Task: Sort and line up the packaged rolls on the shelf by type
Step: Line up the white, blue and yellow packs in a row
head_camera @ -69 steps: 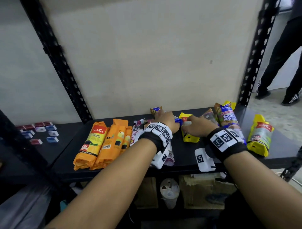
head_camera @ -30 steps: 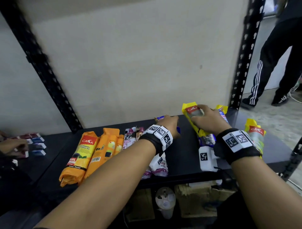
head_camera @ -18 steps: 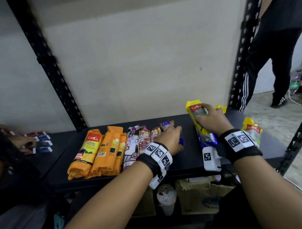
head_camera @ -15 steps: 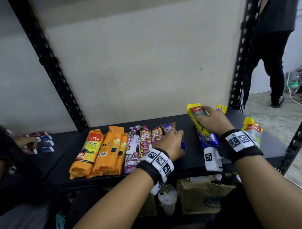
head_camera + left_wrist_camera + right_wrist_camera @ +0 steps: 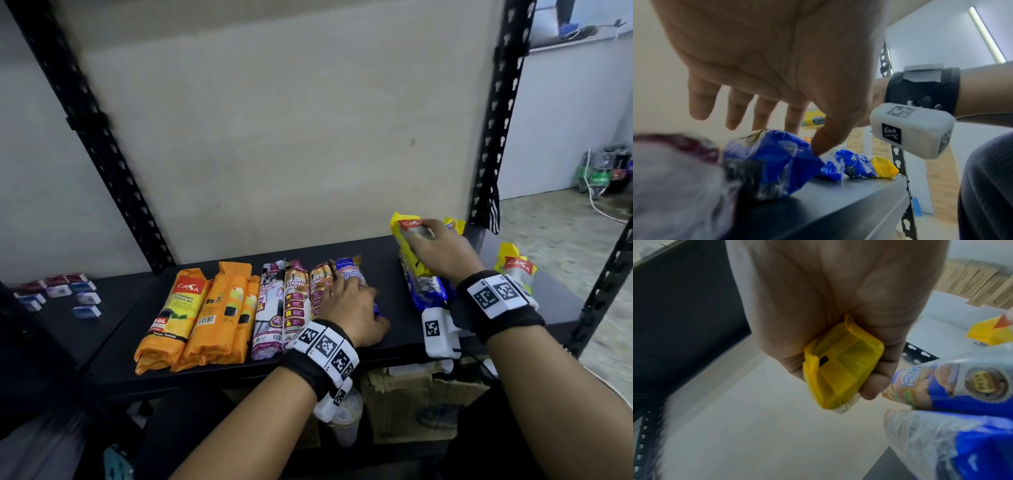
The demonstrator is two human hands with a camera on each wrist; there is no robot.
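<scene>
Left hand [image 5: 347, 310] laid flat, fingers straight, on blue plastic-wrapped roll [image 5: 349, 274], thumb touching wrapper, nudging it against purple drawstring-bag rolls [image 5: 294, 305] beside orange wrapped rolls [image 5: 191, 315] to close the row. Right hand [image 5: 436, 251] curled tight round yellow wrapped roll [image 5: 406, 236], lifted off black metal shelf [image 5: 387, 253], probably heading to other yellow roll [image 5: 515, 269]; more blue rolls underneath.

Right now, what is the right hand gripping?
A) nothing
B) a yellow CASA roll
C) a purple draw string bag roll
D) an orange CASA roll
B: the right hand has its fingers curled round a yellow CASA roll at the right end of the shelf; the right wrist view shows the yellow pack in its grip.
</scene>
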